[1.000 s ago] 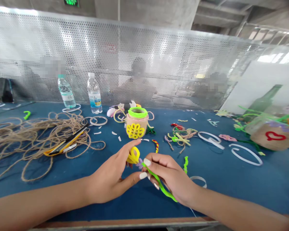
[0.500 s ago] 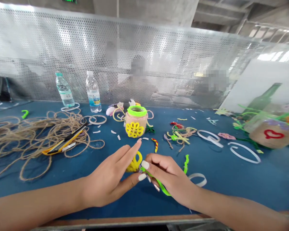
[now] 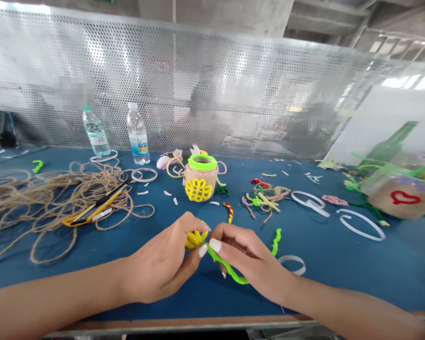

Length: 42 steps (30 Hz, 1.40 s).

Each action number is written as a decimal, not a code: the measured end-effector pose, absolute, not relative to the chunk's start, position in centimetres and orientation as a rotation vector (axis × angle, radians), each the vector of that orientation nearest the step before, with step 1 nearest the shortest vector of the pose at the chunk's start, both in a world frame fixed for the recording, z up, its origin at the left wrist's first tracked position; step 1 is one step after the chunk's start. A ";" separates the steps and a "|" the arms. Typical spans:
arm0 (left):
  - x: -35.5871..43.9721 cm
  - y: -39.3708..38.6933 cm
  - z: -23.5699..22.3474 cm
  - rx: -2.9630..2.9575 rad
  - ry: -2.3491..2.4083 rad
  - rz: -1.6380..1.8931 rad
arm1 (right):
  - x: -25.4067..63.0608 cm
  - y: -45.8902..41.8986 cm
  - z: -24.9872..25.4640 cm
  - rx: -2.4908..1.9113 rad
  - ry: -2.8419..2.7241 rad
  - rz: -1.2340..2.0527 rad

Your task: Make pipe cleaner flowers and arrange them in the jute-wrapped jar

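Observation:
Curled around a yellow pipe-cleaner flower [image 3: 194, 240], my left hand [image 3: 157, 264] is closed, with its fingers partly covering the petals. My right hand [image 3: 253, 259] pinches a bright green pipe cleaner [image 3: 233, 275] close to its end, right at the flower's base. The green length loops down below the right fingers. Whether the two pieces are twisted together is hidden by the fingertips. Beyond my hands stands a pinkish wrapped jar [image 3: 214, 181] with a green rim and a yellow flower on its front. A red-and-yellow twisted pipe cleaner [image 3: 229, 212] lies between.
To the left lies tangled twine [image 3: 56, 193] with a yellow utility knife [image 3: 95, 208] on it. Two water bottles [image 3: 139, 137] stand behind. Pipe-cleaner scraps [image 3: 264, 196], white strips [image 3: 361, 224] and a decorated jar with a red heart [image 3: 389, 200] are at right.
My left index finger, stretched out before, has bent down over the yellow flower, and the left thumb has drawn slightly back. My right hand keeps its pinch on the green pipe cleaner.

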<state>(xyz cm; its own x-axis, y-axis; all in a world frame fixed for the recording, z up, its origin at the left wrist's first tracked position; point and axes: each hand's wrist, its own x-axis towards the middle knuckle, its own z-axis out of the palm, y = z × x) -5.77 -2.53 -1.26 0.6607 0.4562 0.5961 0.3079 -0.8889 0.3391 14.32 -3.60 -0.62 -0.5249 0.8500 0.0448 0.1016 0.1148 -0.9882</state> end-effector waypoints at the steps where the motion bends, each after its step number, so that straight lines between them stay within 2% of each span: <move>1: -5.9 -2.5 -1.1 2.644 0.615 1.021 | 14.4 -3.5 -0.5 -0.929 -1.769 1.447; 8: -6.0 -2.8 -0.2 2.456 0.802 0.927 | 14.6 -3.4 -0.7 -0.967 -2.026 0.960; 11: -5.8 -2.8 -0.1 2.405 0.784 0.928 | 14.5 -3.4 -0.8 -0.987 -2.033 0.878; 18: -5.8 -2.1 -0.6 2.557 0.752 1.008 | 14.8 -2.9 -0.6 -0.953 -1.852 1.207; 25: -6.4 -1.8 -0.8 2.899 0.708 0.986 | 14.8 -2.8 -0.5 -0.953 -1.776 1.252; 30: -7.0 -1.5 0.0 3.245 0.727 0.958 | 14.9 -2.2 -0.8 -0.918 -1.685 1.431; 36: -7.2 -1.4 1.4 3.564 0.191 0.985 | 14.8 -1.9 -1.2 -0.895 -1.679 1.639; 42: -8.0 -1.4 -0.2 3.606 -0.035 0.998 | 14.7 -1.9 -1.6 -0.896 -1.633 1.766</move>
<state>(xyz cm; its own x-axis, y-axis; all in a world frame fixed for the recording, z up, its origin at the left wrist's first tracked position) -8.00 -1.45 -0.19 0.8699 -0.1674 0.4640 0.1341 -0.8251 -0.5489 14.72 -1.93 -1.63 -0.6152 0.7825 -0.0962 0.0344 -0.0952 -0.9949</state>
